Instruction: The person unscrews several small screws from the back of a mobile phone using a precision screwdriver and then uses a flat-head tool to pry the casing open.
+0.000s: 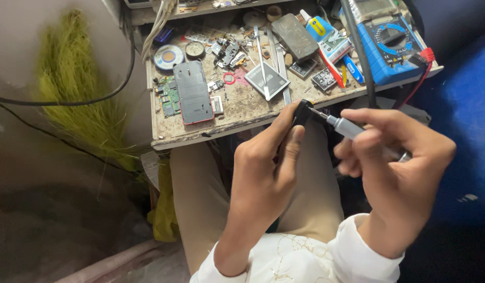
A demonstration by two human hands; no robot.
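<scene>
My left hand (263,173) pinches a small black part (302,111); my right hand (394,167) grips the screwdriver (352,130), its tip meeting the part between both hands. Best I keep it straight and press lightly, above my lap, short of the bench (200,133).

On the bench (242,112) a phone (192,91) lies at the left, over a circuit board (169,97). A battery (267,79) lies to its right with tweezers (262,63) across it. A multimeter (392,47) sits at the far right. Before the bench, the left hand (266,173) and right hand (397,167) meet over the lap, a screwdriver (345,127) between them.
</scene>
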